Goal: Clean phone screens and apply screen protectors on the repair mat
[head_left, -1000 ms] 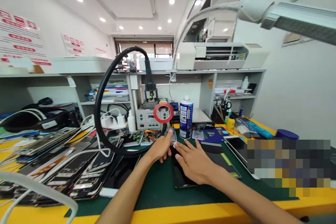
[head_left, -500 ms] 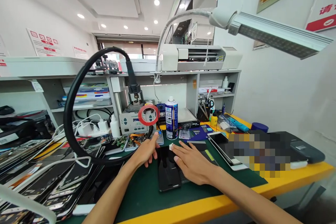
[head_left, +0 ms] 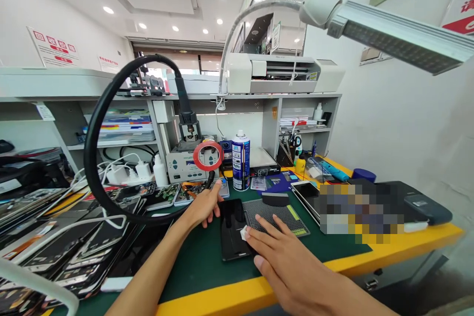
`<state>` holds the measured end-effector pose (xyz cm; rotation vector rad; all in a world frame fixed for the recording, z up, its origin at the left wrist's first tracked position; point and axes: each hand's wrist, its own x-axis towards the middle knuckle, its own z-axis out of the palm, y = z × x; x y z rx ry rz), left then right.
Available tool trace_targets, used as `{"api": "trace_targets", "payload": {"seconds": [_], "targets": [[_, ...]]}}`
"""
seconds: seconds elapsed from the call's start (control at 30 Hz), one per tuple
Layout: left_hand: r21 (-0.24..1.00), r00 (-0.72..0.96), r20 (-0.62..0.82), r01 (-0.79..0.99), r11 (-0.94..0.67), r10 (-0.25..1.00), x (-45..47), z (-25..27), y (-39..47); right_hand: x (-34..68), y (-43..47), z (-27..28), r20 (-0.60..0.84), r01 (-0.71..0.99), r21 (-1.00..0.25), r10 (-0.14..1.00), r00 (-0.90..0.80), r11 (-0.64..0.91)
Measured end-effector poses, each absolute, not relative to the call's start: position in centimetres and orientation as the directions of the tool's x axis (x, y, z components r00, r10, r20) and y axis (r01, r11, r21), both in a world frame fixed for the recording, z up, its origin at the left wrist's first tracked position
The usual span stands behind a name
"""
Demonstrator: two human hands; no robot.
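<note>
A black smartphone (head_left: 232,234) lies on the green mat (head_left: 192,276), its dark glossy face up. My left hand (head_left: 205,206) rests at the phone's upper left edge, thumb stretched forward and fingers loosely apart; whether they touch the edge I cannot tell. My right hand (head_left: 285,261) reaches over the phone's right side with its fingers spread. A small white wipe (head_left: 244,233) sits under its fingertip, pressed against the right part of the screen. Beside the phone, partly beneath my right hand, is a grey perforated pad (head_left: 259,210).
A black hose loop (head_left: 91,158) arches over the left side, where stacked phone parts (head_left: 85,266) lie. A blue spray can (head_left: 241,163) stands behind the phone, near a red ring (head_left: 208,155). A white-edged tablet (head_left: 305,195) lies to the right. A lamp (head_left: 400,34) hangs overhead.
My right hand has slid toward me and down the phone with the white wipe, uncovering more of the perforated pad. My left hand has stayed at the phone's upper left.
</note>
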<state>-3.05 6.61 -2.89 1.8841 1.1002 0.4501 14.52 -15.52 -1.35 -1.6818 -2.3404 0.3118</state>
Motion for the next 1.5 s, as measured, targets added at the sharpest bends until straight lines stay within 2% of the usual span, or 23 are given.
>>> {"api": "trace_targets", "payload": {"seconds": [0.37, 0.77, 1.07, 1.5], "targets": [[0.823, 0.538, -0.110, 0.521, -0.227, 0.836, -3.0, -2.7, 6.5, 14.2, -16.5, -1.8, -0.007, 0.876, -0.251, 0.904, -0.428, 0.413], [0.834, 0.556, -0.085, 0.493, -0.246, 0.827, -3.3, -2.8, 6.3, 11.6, -13.3, -2.2, 0.053, 0.804, -0.300, 0.851, -0.523, 0.513], [0.831, 0.539, -0.089, 0.504, -0.236, 0.837, -3.2, -2.3, 5.9, 10.5, -9.7, -1.0, 0.031, 0.871, -0.290, 0.914, -0.405, 0.396], [0.795, 0.504, -0.101, 0.559, -0.236, 0.858, -3.2, -2.5, 6.1, 10.7, -4.4, -1.7, 0.127, 0.920, -0.208, 0.942, -0.310, 0.331]]}}
